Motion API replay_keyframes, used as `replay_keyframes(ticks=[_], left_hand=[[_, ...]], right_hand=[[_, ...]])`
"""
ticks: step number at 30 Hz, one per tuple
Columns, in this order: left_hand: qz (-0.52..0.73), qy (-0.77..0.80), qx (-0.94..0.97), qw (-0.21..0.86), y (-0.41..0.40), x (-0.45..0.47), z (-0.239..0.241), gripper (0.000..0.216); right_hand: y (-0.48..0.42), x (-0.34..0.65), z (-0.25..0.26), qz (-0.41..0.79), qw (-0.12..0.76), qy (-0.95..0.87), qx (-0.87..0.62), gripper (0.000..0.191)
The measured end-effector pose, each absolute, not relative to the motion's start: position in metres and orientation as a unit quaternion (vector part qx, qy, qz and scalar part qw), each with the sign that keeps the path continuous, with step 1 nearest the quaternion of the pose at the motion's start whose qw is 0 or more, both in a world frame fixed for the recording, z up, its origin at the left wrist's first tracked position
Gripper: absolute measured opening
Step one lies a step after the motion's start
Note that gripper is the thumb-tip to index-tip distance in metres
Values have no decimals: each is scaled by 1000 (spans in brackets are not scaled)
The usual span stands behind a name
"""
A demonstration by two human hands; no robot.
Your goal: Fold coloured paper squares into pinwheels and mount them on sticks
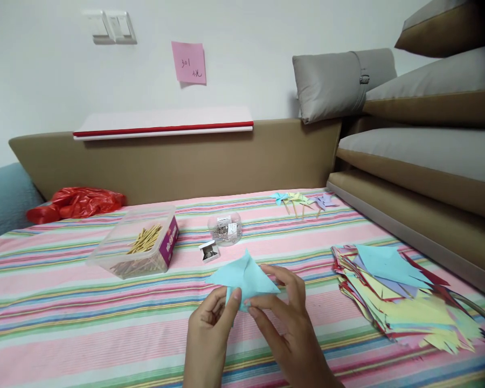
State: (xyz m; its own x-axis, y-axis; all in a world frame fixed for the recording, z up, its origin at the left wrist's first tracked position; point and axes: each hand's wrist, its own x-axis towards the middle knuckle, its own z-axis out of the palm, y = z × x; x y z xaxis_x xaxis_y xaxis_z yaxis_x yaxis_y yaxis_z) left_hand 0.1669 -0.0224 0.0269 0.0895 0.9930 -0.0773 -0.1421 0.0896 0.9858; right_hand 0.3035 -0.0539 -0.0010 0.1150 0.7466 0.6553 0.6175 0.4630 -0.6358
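Between my two hands is a light blue paper pinwheel, its corners partly folded in toward the middle. My left hand is closed on its lower left part, the thumb pressing on the paper's front. With thumb and index finger, my right hand pinches its lower right edge, while other fingers reach behind the right corner. Just beyond the paper sit a small white open box and a round clear container with small metallic pieces. The fingertips behind the paper are hidden.
A clear plastic box of thin wooden sticks stands at left. Finished pinwheels on sticks lie at the back. To the right is a pile of cut coloured paper beside scissors. Stacked cushions border the right side.
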Motion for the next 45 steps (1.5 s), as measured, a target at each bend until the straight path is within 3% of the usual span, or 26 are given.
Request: replay_keyframes(ticks=[4,15,27,36,39,45], left_hand=[[491,469,464,569,-21,168,26,22],[489,445,421,621,-27,176,20,20],[493,504,572,420,-31,176,17,16],[463,416,715,319,-25,169,9,11],[472,442,673,358,-27,174,10,11],[489,448,466,586,-26,180,12,22]], right_hand=[[-54,301,-2,93,553,-625,-544,14],[-52,303,-3,-13,549,-625,-554,15],[-54,305,-2,-64,519,-636,-567,19],[-54,310,-3,-124,478,-635,-593,14],[-52,311,-3,-107,491,-621,-602,9],[-53,305,-1,4,537,-597,-596,9]])
